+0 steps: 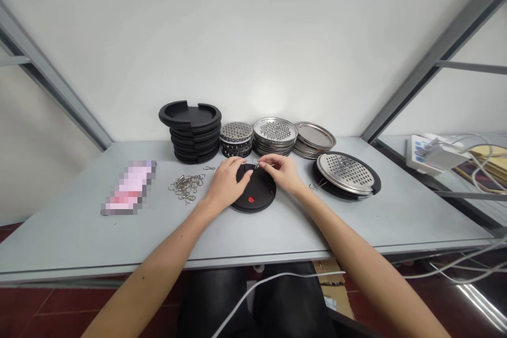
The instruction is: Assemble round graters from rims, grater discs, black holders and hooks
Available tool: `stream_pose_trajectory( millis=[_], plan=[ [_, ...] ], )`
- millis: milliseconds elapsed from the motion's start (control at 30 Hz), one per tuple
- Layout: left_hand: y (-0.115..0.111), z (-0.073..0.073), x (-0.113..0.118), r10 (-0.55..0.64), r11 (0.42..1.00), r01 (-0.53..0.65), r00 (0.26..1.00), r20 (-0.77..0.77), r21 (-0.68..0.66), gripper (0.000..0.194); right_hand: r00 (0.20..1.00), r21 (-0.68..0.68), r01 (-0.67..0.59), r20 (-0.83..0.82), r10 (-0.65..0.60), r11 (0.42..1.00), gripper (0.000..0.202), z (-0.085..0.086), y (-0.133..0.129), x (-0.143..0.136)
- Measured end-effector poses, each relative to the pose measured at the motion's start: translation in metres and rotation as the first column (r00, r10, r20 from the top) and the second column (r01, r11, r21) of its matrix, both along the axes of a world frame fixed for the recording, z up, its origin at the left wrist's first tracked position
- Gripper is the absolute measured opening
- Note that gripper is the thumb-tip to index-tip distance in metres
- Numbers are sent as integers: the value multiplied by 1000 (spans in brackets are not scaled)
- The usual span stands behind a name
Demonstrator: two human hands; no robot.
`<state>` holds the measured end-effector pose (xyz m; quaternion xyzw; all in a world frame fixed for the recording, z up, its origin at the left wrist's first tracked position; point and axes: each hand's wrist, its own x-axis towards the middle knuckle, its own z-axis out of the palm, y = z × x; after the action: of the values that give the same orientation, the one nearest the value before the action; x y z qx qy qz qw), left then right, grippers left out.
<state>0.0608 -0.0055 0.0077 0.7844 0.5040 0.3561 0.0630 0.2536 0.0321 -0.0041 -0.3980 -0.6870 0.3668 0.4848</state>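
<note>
Bent over the left rim of a round black plastic base [257, 190], my left hand [228, 182] grips it with the thumb on top and the fingers at the far edge. The base lies flat and carries a red spot near its front. My right hand [282, 173] pinches a small metal wire clip [256, 165] at the base's far edge; the fingertips partly hide it. Left of my left hand is a pile of similar wire clips [186, 187], with a single clip [209, 168] lying apart behind it.
Along the wall stand stacked black rings [194, 140], small grater discs [236, 138], larger grater discs [275, 136] and plain metal discs [315, 140]. A grater-topped black holder [347, 175] lies right. A pixelated phone [130, 187] is left. White cables [277, 275] cross the front edge.
</note>
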Motion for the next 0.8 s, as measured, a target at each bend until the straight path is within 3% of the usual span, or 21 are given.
stream_pose_trajectory(
  millis=[200,467,700,800],
  plan=[
    [6,1,-1,-73,996,62,982,173,66,12,995,127,5,93,-17,992,18,4,-5,-2],
    [6,1,2,-90,994,105,938,335,-29,7,995,168,-36,103,19,985,16,5,-9,-2],
    [3,4,2,-92,992,116,938,333,-53,7,979,331,-111,201,44,937,33,5,-13,-3],
    [3,5,2,-89,992,114,936,340,-54,7,951,393,-157,307,32,906,25,2,-13,-3]
  ],
)
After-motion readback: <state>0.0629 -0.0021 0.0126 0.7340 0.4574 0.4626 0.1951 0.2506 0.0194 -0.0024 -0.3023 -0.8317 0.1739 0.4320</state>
